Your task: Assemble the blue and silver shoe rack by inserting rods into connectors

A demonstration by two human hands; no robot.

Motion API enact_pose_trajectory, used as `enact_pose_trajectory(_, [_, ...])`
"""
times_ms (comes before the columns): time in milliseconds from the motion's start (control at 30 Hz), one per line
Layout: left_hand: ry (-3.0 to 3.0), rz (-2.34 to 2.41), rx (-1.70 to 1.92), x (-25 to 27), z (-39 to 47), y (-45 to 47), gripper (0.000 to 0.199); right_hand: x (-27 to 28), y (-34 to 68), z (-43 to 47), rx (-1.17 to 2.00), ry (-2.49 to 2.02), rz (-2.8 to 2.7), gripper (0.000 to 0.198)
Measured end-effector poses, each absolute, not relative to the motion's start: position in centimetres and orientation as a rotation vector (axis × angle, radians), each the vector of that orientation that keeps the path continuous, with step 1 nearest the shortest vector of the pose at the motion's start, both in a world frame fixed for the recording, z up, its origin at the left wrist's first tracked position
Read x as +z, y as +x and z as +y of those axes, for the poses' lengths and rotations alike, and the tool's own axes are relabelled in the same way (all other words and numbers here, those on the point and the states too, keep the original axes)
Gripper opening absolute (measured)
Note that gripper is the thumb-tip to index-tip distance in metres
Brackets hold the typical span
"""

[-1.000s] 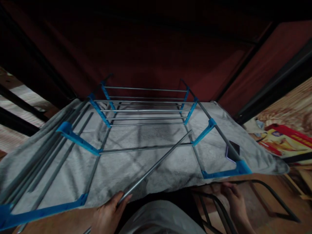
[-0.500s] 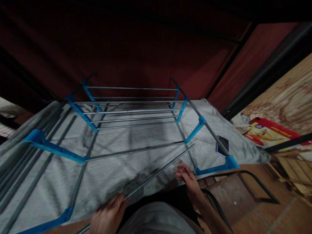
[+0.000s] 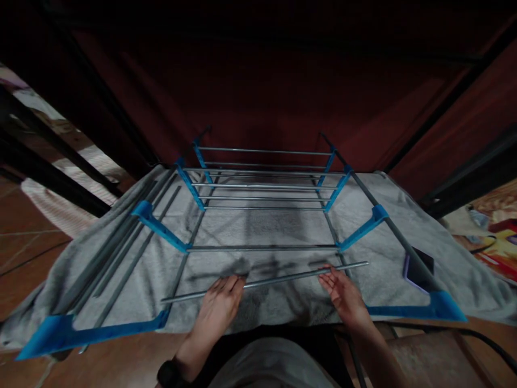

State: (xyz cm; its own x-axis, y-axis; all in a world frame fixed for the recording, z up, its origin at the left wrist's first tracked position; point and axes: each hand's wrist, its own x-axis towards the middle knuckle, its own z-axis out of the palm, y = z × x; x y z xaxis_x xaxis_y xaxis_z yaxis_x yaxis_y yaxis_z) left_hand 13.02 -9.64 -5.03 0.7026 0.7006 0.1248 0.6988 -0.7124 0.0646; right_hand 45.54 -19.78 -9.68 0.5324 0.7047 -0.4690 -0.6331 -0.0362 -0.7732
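Observation:
A loose grey metal tube [image 3: 283, 278] lies crosswise between my hands, its right end a little higher in view. My left hand [image 3: 220, 302] is closed round its left part. My right hand [image 3: 341, 293] pinches the tube near its right end. Just beyond stands a half-built rack of grey tubes with blue plastic brackets [image 3: 359, 229]. One crossbar [image 3: 262, 248] joins the middle brackets, and several more bars span the far ones. The nearest left bracket [image 3: 97, 334] and nearest right bracket [image 3: 424, 310] have no bar between them.
Several loose tubes [image 3: 109, 242] lie along the left side of the grey blanket [image 3: 258, 223]. A phone [image 3: 418, 269] rests at the right beside the rack's side tube. Behind rises a dark red panel [image 3: 262, 108]. A colourful box [image 3: 503, 245] is at far right.
The tube has swung from a steep slant to nearly level and moved forward over the blanket. My right hand, open and apart from it before, now grips it. The view has turned left.

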Motion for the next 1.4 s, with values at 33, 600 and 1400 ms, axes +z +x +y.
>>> enact_pose_trajectory(33, [2.895,1.169,0.201,-4.6,-9.2,13.6,0.034,-10.0,45.6,-19.7,1.083,-1.189,-0.068,0.024])
enact_pose_trajectory(600, [2.872,0.988,0.178,-4.0,-6.0,19.1,0.040,-7.6,42.4,-15.1,1.238,-1.034,-0.202,0.026])
enact_pose_trajectory(1400, [2.888,1.029,0.172,-4.3,-3.7,22.2,0.040,-10.3,52.6,-16.2,0.334,-1.574,-0.315,0.047])
